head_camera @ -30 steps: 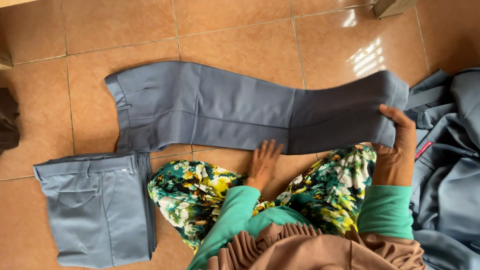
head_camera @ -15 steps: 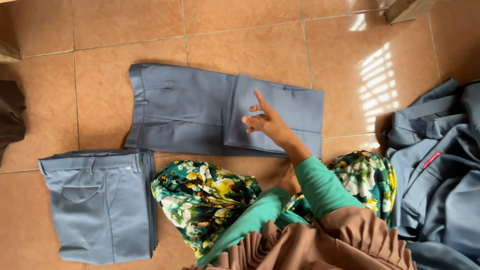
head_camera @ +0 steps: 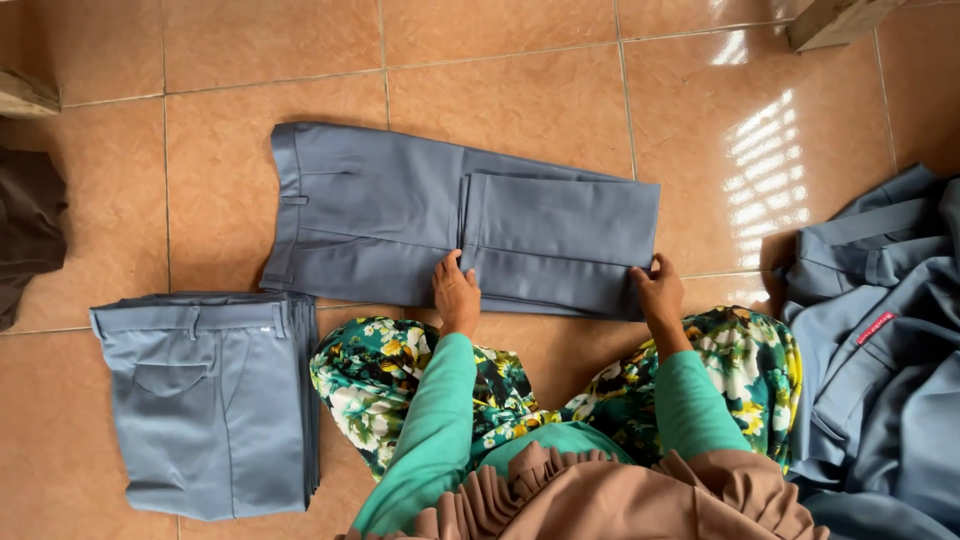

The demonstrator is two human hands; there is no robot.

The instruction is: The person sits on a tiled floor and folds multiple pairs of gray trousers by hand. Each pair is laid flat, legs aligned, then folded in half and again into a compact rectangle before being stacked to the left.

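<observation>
A pair of grey-blue trousers [head_camera: 390, 215] lies flat on the tiled floor, waistband to the left, its legs folded back over themselves into a doubled panel [head_camera: 560, 235]. My left hand [head_camera: 456, 295] presses on the near edge of the trousers at the left end of the folded panel. At the panel's right near corner, my right hand [head_camera: 658, 295] grips the fold. Both arms wear green sleeves above a floral skirt [head_camera: 400, 385].
A stack of folded grey-blue trousers [head_camera: 205, 400] sits at the near left. A loose heap of the same grey-blue garments [head_camera: 880, 350] lies at the right. Dark cloth [head_camera: 25, 225] is at the far left edge; wooden pieces [head_camera: 835, 18] at the top corners.
The trouser legs, stretched out to the right a second ago, have been folded back to the left. My right hand carried the leg ends over, and both hands now rest on the near edge.
</observation>
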